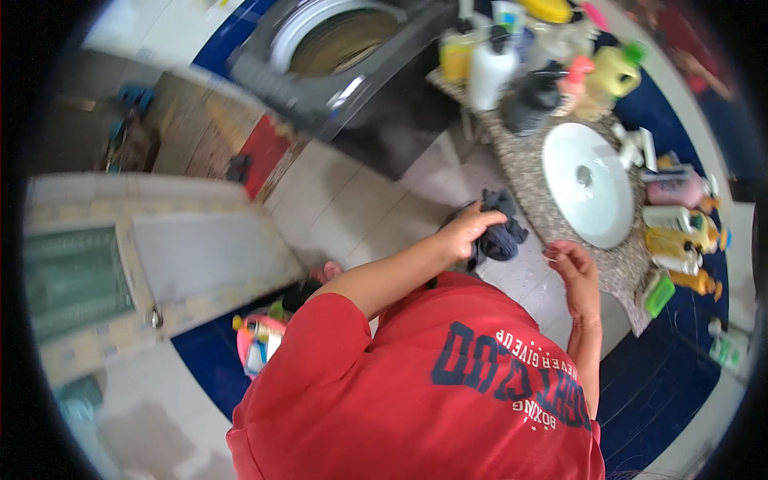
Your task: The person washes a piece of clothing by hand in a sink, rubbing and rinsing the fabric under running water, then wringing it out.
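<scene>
In the head view we see our left hand [468, 228] clenched on a dark blue cloth [496, 232], which bunches out from under the fingers toward the white round basin [588, 192]. Our right hand [576, 272] sits just beside that grasp, near the speckled counter [528, 172]; we cannot tell whether it pinches anything.

The shirt [416, 384] is red with navy and white print. The cloth [498, 232] is dark blue-grey. To the right, a white basin [588, 184] sits in a speckled grey counter [528, 172]. At the far end stand 1 white bottle [490, 74], 1 yellow-green bottle [614, 72] and 1 black bottle [530, 100]. The floor tiles [352, 208] are pale grey.
</scene>
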The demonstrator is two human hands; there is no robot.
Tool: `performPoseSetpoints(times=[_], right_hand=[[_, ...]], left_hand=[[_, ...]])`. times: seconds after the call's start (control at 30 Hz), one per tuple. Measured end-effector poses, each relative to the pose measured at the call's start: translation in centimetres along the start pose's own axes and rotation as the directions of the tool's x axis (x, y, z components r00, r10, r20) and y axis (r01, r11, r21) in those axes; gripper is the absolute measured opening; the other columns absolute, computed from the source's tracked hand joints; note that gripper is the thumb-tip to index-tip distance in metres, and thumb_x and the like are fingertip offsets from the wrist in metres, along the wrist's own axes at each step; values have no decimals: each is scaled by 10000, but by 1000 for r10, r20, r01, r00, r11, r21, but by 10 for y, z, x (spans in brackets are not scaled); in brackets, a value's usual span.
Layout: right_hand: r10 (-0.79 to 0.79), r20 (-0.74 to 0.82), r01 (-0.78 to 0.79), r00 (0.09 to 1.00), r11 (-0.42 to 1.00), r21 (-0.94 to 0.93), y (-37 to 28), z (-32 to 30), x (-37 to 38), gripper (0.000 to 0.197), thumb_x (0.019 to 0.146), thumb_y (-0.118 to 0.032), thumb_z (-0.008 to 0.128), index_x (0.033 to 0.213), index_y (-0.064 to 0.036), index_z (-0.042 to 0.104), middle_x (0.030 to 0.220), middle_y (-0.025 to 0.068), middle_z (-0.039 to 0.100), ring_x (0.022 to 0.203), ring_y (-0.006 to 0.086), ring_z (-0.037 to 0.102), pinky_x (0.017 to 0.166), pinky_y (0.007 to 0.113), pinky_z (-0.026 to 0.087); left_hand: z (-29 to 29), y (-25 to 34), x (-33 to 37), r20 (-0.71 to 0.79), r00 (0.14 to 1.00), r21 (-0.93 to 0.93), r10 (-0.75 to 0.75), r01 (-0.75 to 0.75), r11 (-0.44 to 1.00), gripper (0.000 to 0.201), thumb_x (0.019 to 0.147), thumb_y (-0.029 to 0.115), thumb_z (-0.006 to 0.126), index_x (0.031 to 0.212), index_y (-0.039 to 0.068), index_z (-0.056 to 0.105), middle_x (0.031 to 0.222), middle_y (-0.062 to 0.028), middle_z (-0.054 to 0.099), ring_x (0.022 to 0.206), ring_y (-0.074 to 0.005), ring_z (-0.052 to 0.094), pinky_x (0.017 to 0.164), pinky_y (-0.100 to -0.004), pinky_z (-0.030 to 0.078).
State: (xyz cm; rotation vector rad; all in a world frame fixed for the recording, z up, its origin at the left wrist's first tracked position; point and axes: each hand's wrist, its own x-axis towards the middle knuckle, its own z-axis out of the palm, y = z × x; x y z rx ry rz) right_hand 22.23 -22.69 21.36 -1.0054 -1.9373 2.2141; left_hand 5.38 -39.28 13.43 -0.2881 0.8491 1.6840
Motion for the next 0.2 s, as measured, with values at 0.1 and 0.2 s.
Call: performPoseSetpoints(times=[0.1, 0.2], right_hand=[[120, 13, -120, 993, 993, -11, 30, -7, 5, 111, 903, -78, 515, 982, -36, 582, 961, 48, 614, 851, 144, 590, 756, 270, 476], [294, 102, -296, 950, 955, -1, 65, -12, 15, 153, 902, -78, 518, 1036, -36, 579, 920, 57, 619, 814, 168, 602, 733, 281, 497]], left_hand=[[-60, 0, -60, -421, 871, 48, 253, -257, 965, 356, 754, 76, 631, 1085, 25, 511, 929, -98, 609, 806, -201, 618, 729, -344, 516], [-163, -49, -91, -631, 635, 149, 446, -464, 873, 364, 786, 58, 617, 1118, 85, 473, 1000, -119, 579, 860, -242, 606, 723, -410, 537]])
